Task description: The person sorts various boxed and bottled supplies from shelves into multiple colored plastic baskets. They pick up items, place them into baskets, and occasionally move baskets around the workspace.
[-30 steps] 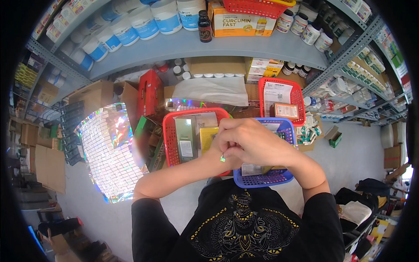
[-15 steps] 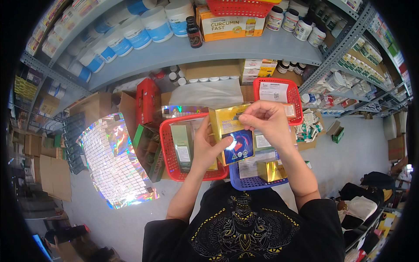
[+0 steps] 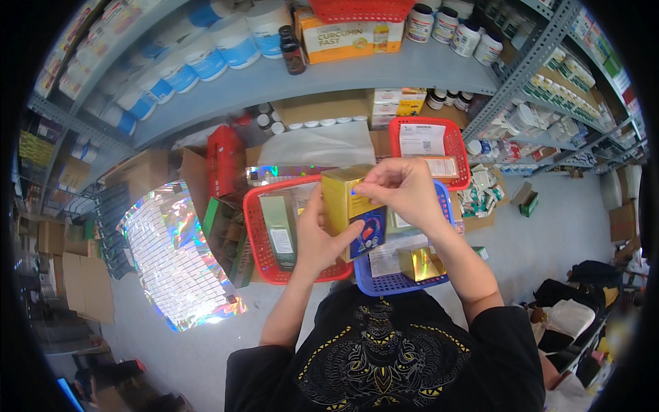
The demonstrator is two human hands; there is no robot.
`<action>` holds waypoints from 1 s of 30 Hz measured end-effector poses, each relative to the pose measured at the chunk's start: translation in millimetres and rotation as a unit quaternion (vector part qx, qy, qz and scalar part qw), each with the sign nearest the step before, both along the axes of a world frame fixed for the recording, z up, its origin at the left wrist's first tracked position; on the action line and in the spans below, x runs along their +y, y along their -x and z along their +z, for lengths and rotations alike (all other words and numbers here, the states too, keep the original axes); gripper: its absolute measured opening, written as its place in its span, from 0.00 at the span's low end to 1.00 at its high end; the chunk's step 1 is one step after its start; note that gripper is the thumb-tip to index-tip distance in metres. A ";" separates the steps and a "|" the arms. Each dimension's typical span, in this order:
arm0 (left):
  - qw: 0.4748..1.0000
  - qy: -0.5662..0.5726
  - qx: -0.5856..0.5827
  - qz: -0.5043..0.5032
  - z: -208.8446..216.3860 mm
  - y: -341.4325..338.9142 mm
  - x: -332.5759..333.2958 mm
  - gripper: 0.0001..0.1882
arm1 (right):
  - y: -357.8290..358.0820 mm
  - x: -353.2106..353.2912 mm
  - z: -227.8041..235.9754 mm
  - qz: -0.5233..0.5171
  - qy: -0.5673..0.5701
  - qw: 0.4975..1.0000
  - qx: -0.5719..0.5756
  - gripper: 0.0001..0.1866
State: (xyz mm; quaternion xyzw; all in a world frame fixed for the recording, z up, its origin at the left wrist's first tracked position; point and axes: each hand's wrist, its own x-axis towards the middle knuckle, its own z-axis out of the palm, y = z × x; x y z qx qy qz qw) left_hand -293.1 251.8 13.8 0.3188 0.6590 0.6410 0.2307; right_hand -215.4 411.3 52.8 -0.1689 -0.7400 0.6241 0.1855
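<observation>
A gold and blue carton (image 3: pixel 335 202) is gripped in my left hand (image 3: pixel 317 239), whose thumb lies across its printed front. My right hand (image 3: pixel 406 192) is pinched, its fingertips against the carton's upper front; whatever lies between them is too small to make out. Beneath my hands stand a red basket (image 3: pixel 252 237) with a tall green carton (image 3: pixel 276 223) inside and a blue basket (image 3: pixel 388 285) holding papers and a shiny gold box (image 3: pixel 421 264). To the left is a large sheet of shiny holographic stickers (image 3: pixel 177 257) in rows.
A grey metal shelf (image 3: pixel 329 77) with white-and-blue tubs (image 3: pixel 237 41) and a dark bottle (image 3: pixel 292 51) spans the far side. Another red basket (image 3: pixel 461 154) with a paper slip stands beyond my right hand. Loose small packs (image 3: pixel 482 189) lie right of it.
The carton has turned in my left hand, so more of its gold side shows. My pinched right fingers have moved from just above its front onto the upper front. The whole view has shifted slightly.
</observation>
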 end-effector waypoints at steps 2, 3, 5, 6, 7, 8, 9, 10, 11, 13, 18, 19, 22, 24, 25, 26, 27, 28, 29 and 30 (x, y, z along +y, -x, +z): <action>1.000 0.028 0.007 -0.013 5.7 -1.3 -1.7 0.42 | -4.2 -4.2 6.0 -0.032 -0.116 0.992 0.023 0.08; 0.999 0.013 -0.030 -0.032 2.1 -3.6 -2.5 0.43 | -9.3 -4.3 9.5 -0.047 -0.174 0.983 0.031 0.09; 0.993 -0.018 -0.101 -0.063 -3.9 -12.5 -6.5 0.43 | -29.5 4.0 16.5 0.008 -0.184 0.983 -0.017 0.19; 0.982 -0.065 -0.158 -0.077 -11.9 -20.1 -8.1 0.44 | -45.0 10.3 23.0 0.042 -0.208 0.976 -0.041 0.23; 0.979 -0.084 -0.168 -0.085 -18.9 -28.8 -9.3 0.44 | -62.4 17.0 25.9 0.077 -0.230 0.968 -0.064 0.28; 0.974 -0.105 -0.177 -0.091 -24.7 -38.1 -10.5 0.44 | -83.4 25.0 23.0 0.130 -0.237 0.959 -0.081 0.35; 0.970 -0.125 -0.185 -0.096 -31.9 -47.0 -11.7 0.45 | -104.2 31.0 17.7 0.183 -0.242 0.948 -0.096 0.41; 0.969 -0.108 -0.198 -0.100 -43.5 -56.5 -12.7 0.45 | -120.8 30.5 14.5 0.196 -0.257 0.936 -0.137 0.44; 0.971 -0.095 -0.201 -0.092 -51.9 -64.0 -14.6 0.47 | -134.5 27.7 9.2 0.210 -0.274 0.923 -0.173 0.46; 0.980 -0.104 -0.141 -0.092 -51.8 -68.5 -12.1 0.49 | -150.7 23.0 -5.2 0.213 -0.311 0.897 -0.231 0.48; 0.989 0.033 0.144 -0.017 -69.1 -77.6 -20.7 0.51 | -116.5 51.6 -8.7 0.190 -0.309 0.923 -0.129 0.33; 0.982 0.039 0.183 0.003 -60.0 -74.2 -21.3 0.49 | -93.5 58.9 -12.8 0.185 -0.307 0.926 -0.114 0.27; 0.971 0.032 0.233 0.052 -29.9 -60.9 -17.4 0.40 | -1.7 78.3 -35.7 0.189 -0.275 0.937 -0.100 0.16; 0.965 0.047 0.248 0.072 -27.4 -52.9 -18.2 0.37 | 48.1 86.2 -87.3 0.136 -0.410 0.900 -0.054 0.13; 0.962 0.053 0.255 0.081 -26.8 -49.0 -17.1 0.36 | 66.2 95.9 -117.9 0.170 -0.447 0.873 -0.094 0.12; 0.963 0.042 0.242 0.109 -21.3 -46.7 -16.3 0.30 | 82.4 103.4 -136.0 0.208 -0.481 0.841 -0.132 0.10; 0.955 0.047 0.262 0.126 -20.1 -41.3 -20.0 0.29 | 96.3 108.7 -132.4 0.211 -0.460 0.852 -0.134 0.09; 0.947 0.052 0.283 0.140 -18.4 -31.9 -25.4 0.28 | 108.3 116.0 -128.2 0.210 -0.438 0.863 -0.139 0.08; 0.939 0.057 0.303 0.153 -17.1 -21.9 -29.6 0.27 | 117.5 122.9 -124.6 0.209 -0.415 0.874 -0.143 0.08; 0.936 0.047 0.305 0.172 -12.5 -11.7 -33.0 0.24 | 120.8 122.9 -101.0 0.185 -0.387 0.899 -0.093 0.07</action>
